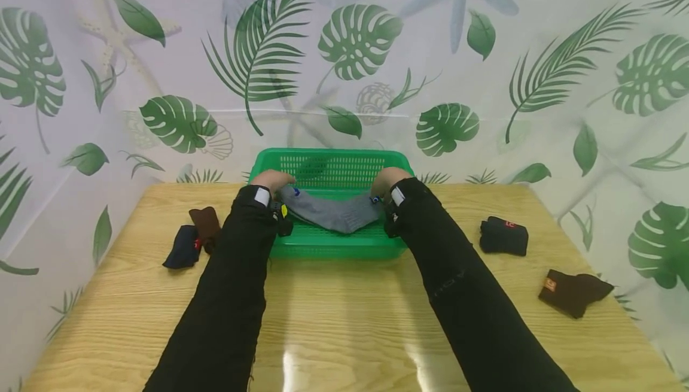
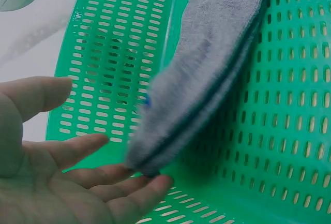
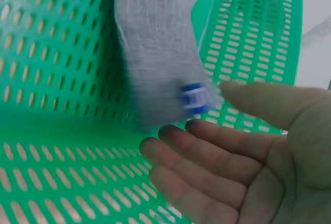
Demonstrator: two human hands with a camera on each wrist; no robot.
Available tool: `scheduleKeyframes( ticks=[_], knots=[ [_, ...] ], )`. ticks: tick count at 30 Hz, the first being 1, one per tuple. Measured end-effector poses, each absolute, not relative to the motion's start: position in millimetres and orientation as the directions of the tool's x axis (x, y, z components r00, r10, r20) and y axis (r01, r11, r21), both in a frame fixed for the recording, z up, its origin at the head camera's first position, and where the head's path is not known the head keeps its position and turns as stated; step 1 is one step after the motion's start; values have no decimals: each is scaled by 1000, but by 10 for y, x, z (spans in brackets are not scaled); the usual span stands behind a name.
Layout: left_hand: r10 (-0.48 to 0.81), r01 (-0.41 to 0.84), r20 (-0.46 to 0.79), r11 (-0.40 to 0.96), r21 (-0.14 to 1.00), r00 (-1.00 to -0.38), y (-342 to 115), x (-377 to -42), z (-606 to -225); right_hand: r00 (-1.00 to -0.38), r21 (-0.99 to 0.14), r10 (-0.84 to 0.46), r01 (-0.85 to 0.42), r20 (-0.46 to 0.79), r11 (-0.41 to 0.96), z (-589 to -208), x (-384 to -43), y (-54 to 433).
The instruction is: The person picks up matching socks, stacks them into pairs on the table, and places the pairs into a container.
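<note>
A pair of grey socks (image 1: 332, 212) sags between my two hands over the green plastic basket (image 1: 334, 253). My left hand (image 1: 273, 180) is at the socks' left end. In the left wrist view its fingers (image 2: 139, 198) lie extended with the tips right at the sock end, thumb apart. At the other end is my right hand (image 1: 387, 181). The right wrist view shows its fingers (image 3: 207, 169) loosely extended, tips just below the sock end, which carries a blue label (image 3: 196, 99). Neither thumb presses on the fabric.
On the wooden table (image 1: 344, 320), a brown sock bundle (image 1: 206, 224) and a navy one (image 1: 183, 248) lie left of the basket. To the right are a black bundle (image 1: 503, 236) and another brown one (image 1: 573, 291). Leaf-patterned cloth (image 1: 366, 93) hangs behind.
</note>
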State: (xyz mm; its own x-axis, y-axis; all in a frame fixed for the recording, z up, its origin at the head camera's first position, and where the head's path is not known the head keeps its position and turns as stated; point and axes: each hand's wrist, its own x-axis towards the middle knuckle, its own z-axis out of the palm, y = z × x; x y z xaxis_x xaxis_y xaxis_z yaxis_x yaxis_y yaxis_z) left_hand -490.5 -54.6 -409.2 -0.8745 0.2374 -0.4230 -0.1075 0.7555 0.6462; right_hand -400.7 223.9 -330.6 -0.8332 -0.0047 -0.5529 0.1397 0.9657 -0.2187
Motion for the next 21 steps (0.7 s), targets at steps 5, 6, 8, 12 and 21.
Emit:
scheduleKeyframes(
  ticks=[5,6,8,12,21],
  knots=[
    [288,-94,-444,743,662,-849,-527,-4777,-3907,-839,-423,29,303,-544,854,-3150,-3937,2248],
    [276,-121,-452,730,672,-849,-504,-4606,-3713,-843,-436,21,299,-537,849,-3117,-3935,2252],
    [281,-161,-468,691,704,-838,-472,-4293,-3342,-848,-444,7,285,-530,849,-3038,-3909,2249],
    [347,-165,-407,555,815,-845,-527,-4000,-3002,-859,-398,-92,137,-504,907,-2853,-3763,2253],
    [311,131,-57,551,824,-949,-1407,-3393,-3106,-885,-405,-429,-330,-183,853,-2596,-2814,2400]
  ],
)
